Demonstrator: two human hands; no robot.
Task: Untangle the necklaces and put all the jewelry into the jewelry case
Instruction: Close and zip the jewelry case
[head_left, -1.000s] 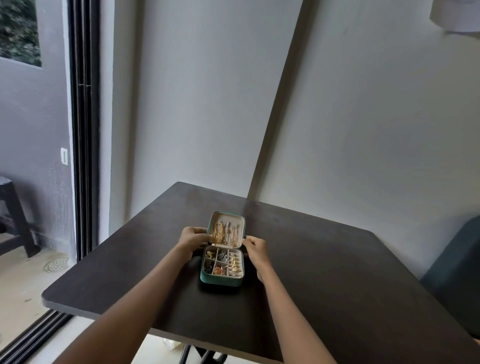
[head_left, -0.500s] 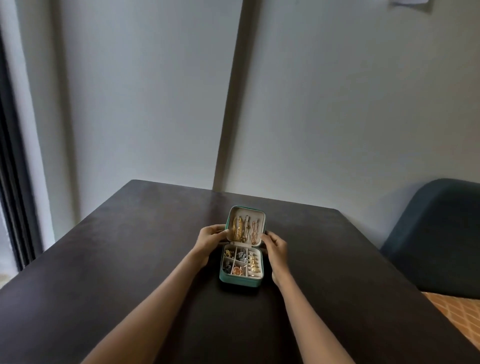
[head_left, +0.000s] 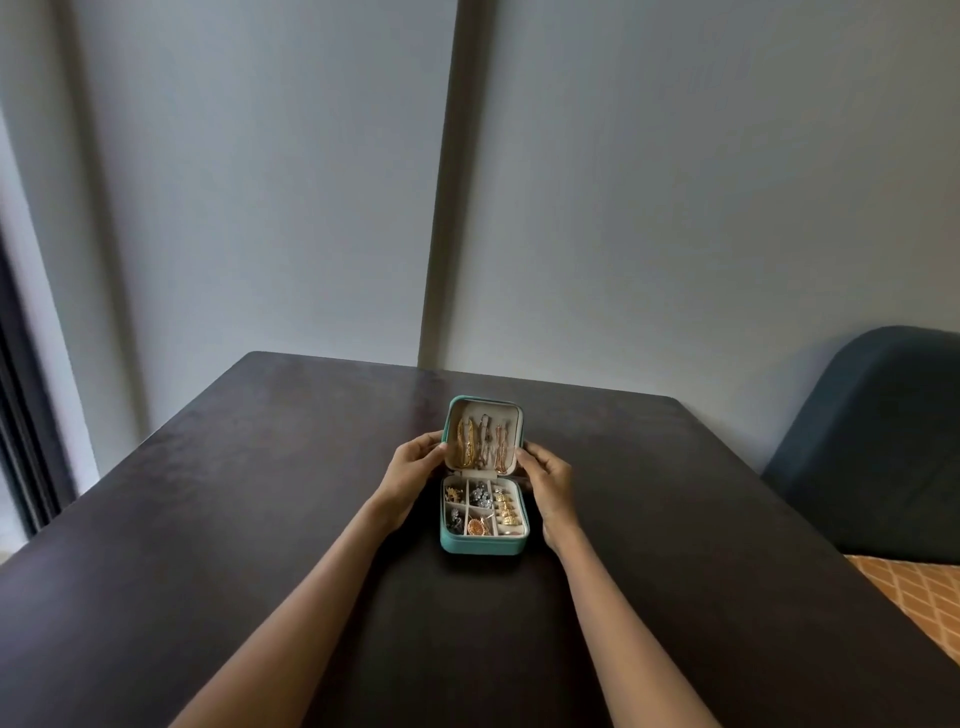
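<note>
Teal jewelry case (head_left: 483, 543), two hands

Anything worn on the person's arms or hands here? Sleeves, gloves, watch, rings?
Nothing visible. Both forearms are bare right to the bottom edge of the head view, with no sleeve cuffs. The left hand and right hand show no gloves, watch or bracelets. Rings are too small to rule out.

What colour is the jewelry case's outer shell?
Teal green, with a cream lining; the jewelry case shows best in the head view.
</note>
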